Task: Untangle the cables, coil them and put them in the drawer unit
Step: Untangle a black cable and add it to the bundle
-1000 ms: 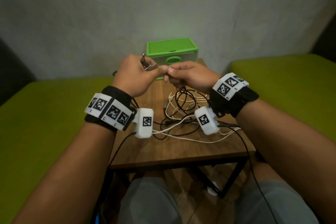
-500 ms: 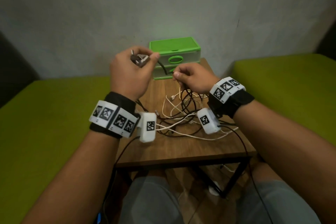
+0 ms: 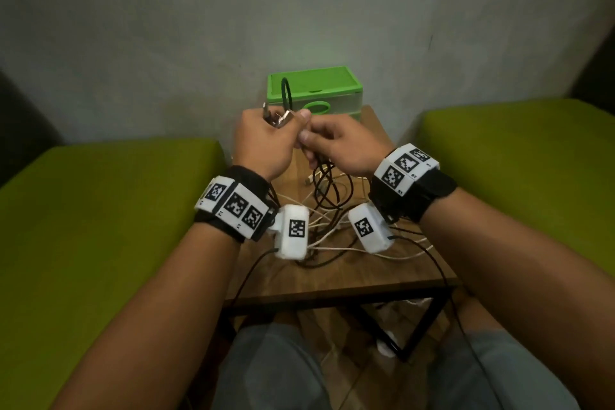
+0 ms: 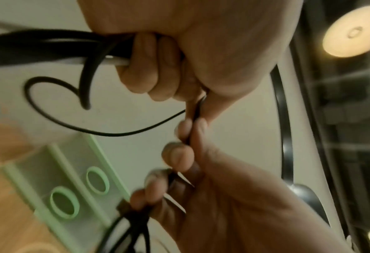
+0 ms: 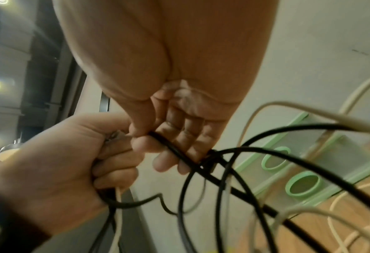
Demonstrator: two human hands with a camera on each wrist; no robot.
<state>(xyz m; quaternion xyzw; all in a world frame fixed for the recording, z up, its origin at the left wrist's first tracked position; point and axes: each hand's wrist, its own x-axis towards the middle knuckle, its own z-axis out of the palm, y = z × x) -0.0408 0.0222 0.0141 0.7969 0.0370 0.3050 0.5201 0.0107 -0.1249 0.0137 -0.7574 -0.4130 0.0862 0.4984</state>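
Observation:
Above the wooden table [image 3: 332, 280] my left hand [image 3: 266, 140] grips a bundle of cable ends, metal plugs [image 3: 278, 116] sticking out of the fist and a black loop [image 3: 286, 91] rising above it. My right hand [image 3: 336, 146] meets it and pinches the black cable [image 5: 169, 145] between thumb and forefinger. From the hands the black cable hangs into a tangle of black and white cables [image 3: 329, 210] on the table. The green drawer unit [image 3: 312, 93] stands at the table's far edge with both drawers closed.
Green cushioned benches [image 3: 100, 226] [image 3: 519, 160] flank the small table. A grey wall [image 3: 299, 10] rises right behind the drawer unit. Thin black leads [image 3: 436, 263] run from the wrist cameras over the table's front edge to my lap.
The hands, apart half a second ago, have come together again; my right hand rose to the left fist, and a black loop now stands above the left hand.

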